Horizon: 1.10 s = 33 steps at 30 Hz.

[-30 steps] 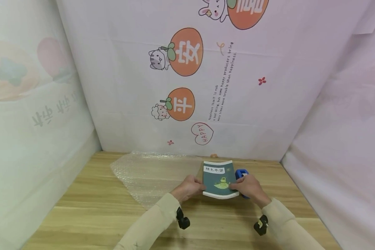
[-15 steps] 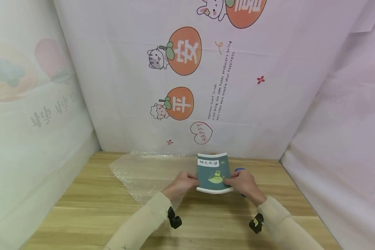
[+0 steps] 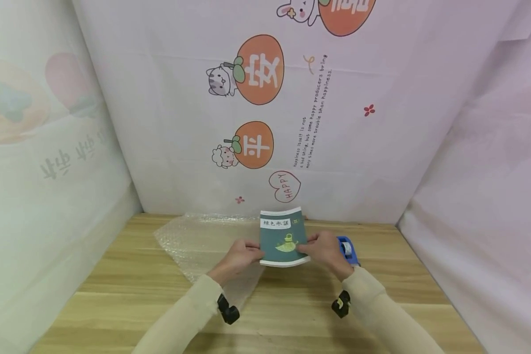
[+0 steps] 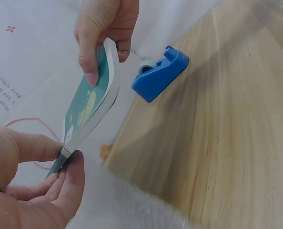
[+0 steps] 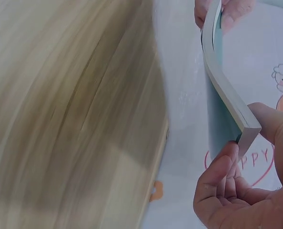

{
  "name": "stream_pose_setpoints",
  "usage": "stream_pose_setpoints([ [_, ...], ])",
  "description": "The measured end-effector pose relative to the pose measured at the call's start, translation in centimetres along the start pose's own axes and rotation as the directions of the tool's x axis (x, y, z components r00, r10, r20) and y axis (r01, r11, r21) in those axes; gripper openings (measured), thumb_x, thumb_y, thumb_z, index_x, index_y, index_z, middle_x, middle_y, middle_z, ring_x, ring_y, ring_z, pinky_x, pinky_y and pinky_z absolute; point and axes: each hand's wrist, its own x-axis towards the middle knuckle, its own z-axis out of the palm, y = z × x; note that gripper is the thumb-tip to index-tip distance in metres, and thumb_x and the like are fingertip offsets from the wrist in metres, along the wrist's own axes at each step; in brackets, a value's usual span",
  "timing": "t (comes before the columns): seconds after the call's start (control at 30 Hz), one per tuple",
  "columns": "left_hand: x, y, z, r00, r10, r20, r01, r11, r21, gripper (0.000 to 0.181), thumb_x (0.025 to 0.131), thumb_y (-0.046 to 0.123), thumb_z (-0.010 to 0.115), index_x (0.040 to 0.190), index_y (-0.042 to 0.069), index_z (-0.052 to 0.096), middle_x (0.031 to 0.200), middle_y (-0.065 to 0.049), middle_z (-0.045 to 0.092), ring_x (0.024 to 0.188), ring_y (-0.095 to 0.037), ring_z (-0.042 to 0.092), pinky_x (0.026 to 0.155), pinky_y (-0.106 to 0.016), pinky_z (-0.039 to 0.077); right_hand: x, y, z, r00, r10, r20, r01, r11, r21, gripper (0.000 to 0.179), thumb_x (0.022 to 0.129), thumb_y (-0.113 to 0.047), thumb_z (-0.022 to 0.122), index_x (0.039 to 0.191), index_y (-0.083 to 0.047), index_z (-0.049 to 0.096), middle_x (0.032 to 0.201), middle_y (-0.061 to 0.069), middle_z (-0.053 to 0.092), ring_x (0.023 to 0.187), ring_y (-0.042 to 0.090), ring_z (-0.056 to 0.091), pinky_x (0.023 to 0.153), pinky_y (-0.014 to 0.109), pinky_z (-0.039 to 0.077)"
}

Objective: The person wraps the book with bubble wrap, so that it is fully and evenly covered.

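Note:
A green paperback book (image 3: pixel 274 241) with white bands at top and bottom is held up over the back of the table, slightly bowed. My left hand (image 3: pixel 240 256) pinches its left edge, thumb on the cover and fingers behind. At the opposite edge my right hand (image 3: pixel 326 250) grips it the same way, its thumb lying on the front cover near the yellow picture. In the left wrist view the book (image 4: pixel 91 102) shows its page edge, curved between both hands. The right wrist view shows the spine-or-page side of the book (image 5: pixel 225 90) from below, clear of the wood.
A sheet of bubble wrap (image 3: pixel 203 246) lies flat on the wooden table (image 3: pixel 128 295), left of and partly beneath the book. A blue tape dispenser (image 3: pixel 347 250) stands just right of my right hand. Printed white cloth (image 3: pixel 181 123) walls in the back and sides.
Both hands have carried the book leftward and a little up, away from the tape dispenser and toward the bubble wrap. More of the dispenser shows now.

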Motion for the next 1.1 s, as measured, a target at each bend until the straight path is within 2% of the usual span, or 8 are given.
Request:
stream_pose_setpoints([
  [0.13, -0.6, -0.2, -1.5, 1.0, -0.008, -0.025, 0.008, 1.0, -0.02, 0.035, 0.098, 0.003, 0.066, 0.125, -0.018, 0.064, 0.117, -0.029, 0.076, 0.104, -0.026, 0.076, 0.095, -0.042, 0.064, 0.7, -0.9, 1.4, 1.0, -0.01, 0.012, 0.01, 1.0, 0.027, 0.031, 0.083, -0.021, 0.088, 0.102, 0.001, 0.076, 0.094, 0.011, 0.08, 0.085, 0.017, 0.073, 0.068, 0.026, 0.058],
  [0.3, -1.5, -0.4, -3.3, 0.995, -0.033, -0.09, 0.032, 0.999, -0.013, 0.039, 0.098, 0.005, 0.068, 0.129, -0.019, 0.061, 0.119, -0.029, 0.074, 0.11, -0.028, 0.075, 0.094, -0.039, 0.065, 1.0, -2.2, 3.2, 0.999, -0.048, 0.006, 0.048, 0.999, -0.004, 0.03, 0.082, -0.021, 0.089, 0.1, 0.0, 0.076, 0.094, 0.01, 0.08, 0.085, 0.017, 0.073, 0.069, 0.027, 0.059],
  [0.5, -2.7, -0.8, -5.3, 0.983, -0.058, -0.174, 0.066, 0.997, 0.045, 0.041, 0.097, 0.007, 0.069, 0.13, -0.017, 0.061, 0.118, -0.027, 0.074, 0.11, -0.028, 0.075, 0.094, -0.041, 0.064, 0.9, -3.7, 5.6, 0.994, -0.109, 0.014, 0.108, 0.993, 0.042, 0.027, 0.081, -0.016, 0.089, 0.096, 0.001, 0.076, 0.09, 0.01, 0.079, 0.081, 0.015, 0.07, 0.066, 0.024, 0.056],
  [0.67, -3.6, -1.2, -6.9, 0.968, -0.077, -0.239, 0.095, 0.994, 0.063, 0.041, 0.098, 0.007, 0.069, 0.131, -0.016, 0.061, 0.119, -0.027, 0.073, 0.108, -0.027, 0.073, 0.091, -0.037, 0.064, 1.0, -4.9, 7.5, 0.987, -0.158, 0.015, 0.157, 0.985, 0.069, 0.025, 0.079, -0.014, 0.09, 0.092, 0.001, 0.075, 0.085, 0.009, 0.078, 0.077, 0.013, 0.068, 0.064, 0.022, 0.055],
  [0.8, -4.2, -1.6, -7.8, 0.958, -0.078, -0.277, 0.105, 0.991, 0.085, 0.043, 0.098, 0.007, 0.069, 0.132, -0.018, 0.059, 0.12, -0.029, 0.071, 0.11, -0.03, 0.072, 0.092, -0.037, 0.063, 1.3, -5.3, 8.8, 0.983, -0.183, 0.024, 0.18, 0.978, 0.107, 0.026, 0.079, -0.012, 0.09, 0.094, 0.003, 0.076, 0.086, 0.01, 0.078, 0.077, 0.013, 0.07, 0.065, 0.022, 0.057],
  [1.0, -4.7, -2.6, -8.5, 0.944, -0.103, -0.313, 0.131, 0.989, 0.071, 0.043, 0.098, 0.007, 0.069, 0.133, -0.016, 0.059, 0.121, -0.028, 0.071, 0.111, -0.029, 0.071, 0.091, -0.034, 0.063, 1.8, -5.1, 10.7, 0.975, -0.221, 0.031, 0.214, 0.965, 0.15, 0.024, 0.08, -0.01, 0.089, 0.096, 0.003, 0.076, 0.086, 0.011, 0.077, 0.076, 0.013, 0.07, 0.065, 0.022, 0.058],
  [1.1, -4.9, -3.3, -8.7, 0.943, -0.095, -0.319, 0.121, 0.991, 0.063, 0.041, 0.099, 0.006, 0.068, 0.132, -0.017, 0.059, 0.121, -0.029, 0.07, 0.11, -0.029, 0.071, 0.091, -0.035, 0.063, 1.9, -4.8, 11.6, 0.97, -0.242, 0.027, 0.234, 0.958, 0.163, 0.025, 0.08, -0.01, 0.089, 0.097, 0.004, 0.076, 0.087, 0.012, 0.077, 0.076, 0.014, 0.07, 0.066, 0.023, 0.06],
])
